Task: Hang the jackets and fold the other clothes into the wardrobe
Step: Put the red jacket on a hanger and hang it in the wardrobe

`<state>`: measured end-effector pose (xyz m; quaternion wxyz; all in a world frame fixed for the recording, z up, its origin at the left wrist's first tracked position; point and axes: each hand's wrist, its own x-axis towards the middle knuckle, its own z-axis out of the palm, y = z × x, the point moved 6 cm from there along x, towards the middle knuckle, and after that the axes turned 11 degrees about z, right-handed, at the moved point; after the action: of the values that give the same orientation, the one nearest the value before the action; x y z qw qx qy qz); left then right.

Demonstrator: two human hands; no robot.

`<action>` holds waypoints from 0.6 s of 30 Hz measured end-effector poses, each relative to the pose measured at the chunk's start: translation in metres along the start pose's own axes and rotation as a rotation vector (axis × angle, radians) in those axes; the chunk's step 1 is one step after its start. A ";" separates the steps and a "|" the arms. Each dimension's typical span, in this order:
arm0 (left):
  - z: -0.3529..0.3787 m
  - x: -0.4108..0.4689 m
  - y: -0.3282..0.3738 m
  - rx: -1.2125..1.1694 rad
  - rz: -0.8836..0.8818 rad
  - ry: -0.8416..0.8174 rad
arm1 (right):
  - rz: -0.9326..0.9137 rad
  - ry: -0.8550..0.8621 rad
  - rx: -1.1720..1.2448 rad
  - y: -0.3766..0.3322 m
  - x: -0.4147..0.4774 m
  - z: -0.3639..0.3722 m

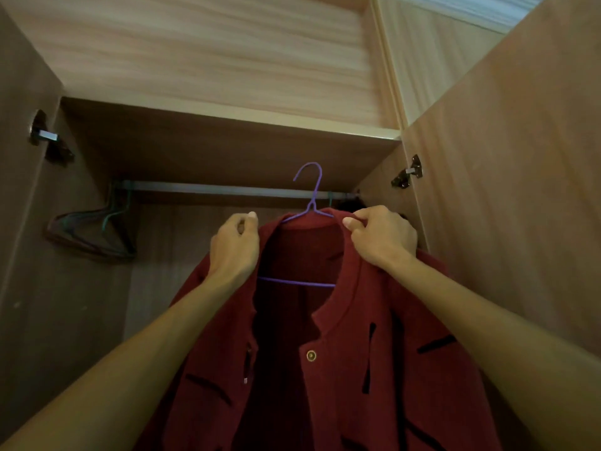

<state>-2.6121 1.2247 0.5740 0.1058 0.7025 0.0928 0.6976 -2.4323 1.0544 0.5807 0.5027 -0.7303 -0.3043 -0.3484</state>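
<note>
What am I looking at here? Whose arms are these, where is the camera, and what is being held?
There is no machine here. The arms belong to a person, and the one picture comes from a camera worn on their head, so you see what they see. They face an open wardrobe.

The left hand and right hand each grip the collar of a red jacket. The jacket sits on a purple hanger, whose hook rises in front of the rail and does not seem to be on it yet.

Spare hangers hang at the rail's left end, and a shelf runs above the rail.
</note>
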 end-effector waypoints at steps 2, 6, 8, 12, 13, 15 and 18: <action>0.019 0.009 -0.015 -0.050 0.015 0.004 | 0.002 -0.003 -0.033 0.001 0.027 0.025; 0.061 0.027 -0.044 -0.079 0.087 -0.018 | 0.009 0.044 -0.089 0.007 0.081 0.069; 0.083 0.035 -0.062 -0.092 0.110 -0.030 | -0.007 0.071 -0.119 0.008 0.107 0.091; 0.125 0.060 -0.091 -0.082 0.126 -0.062 | -0.037 0.141 -0.197 0.006 0.163 0.128; 0.134 0.067 -0.097 -0.074 0.136 -0.068 | -0.037 0.158 -0.216 0.007 0.176 0.136; 0.150 0.077 -0.106 -0.063 0.179 -0.074 | -0.026 0.191 -0.249 0.012 0.198 0.151; 0.171 0.089 -0.124 -0.054 0.228 -0.094 | -0.020 0.237 -0.315 0.017 0.223 0.174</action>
<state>-2.4378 1.3651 0.6243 0.0489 0.7374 -0.0118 0.6736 -2.2559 1.2346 0.7100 0.4113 -0.7508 -0.1919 -0.4800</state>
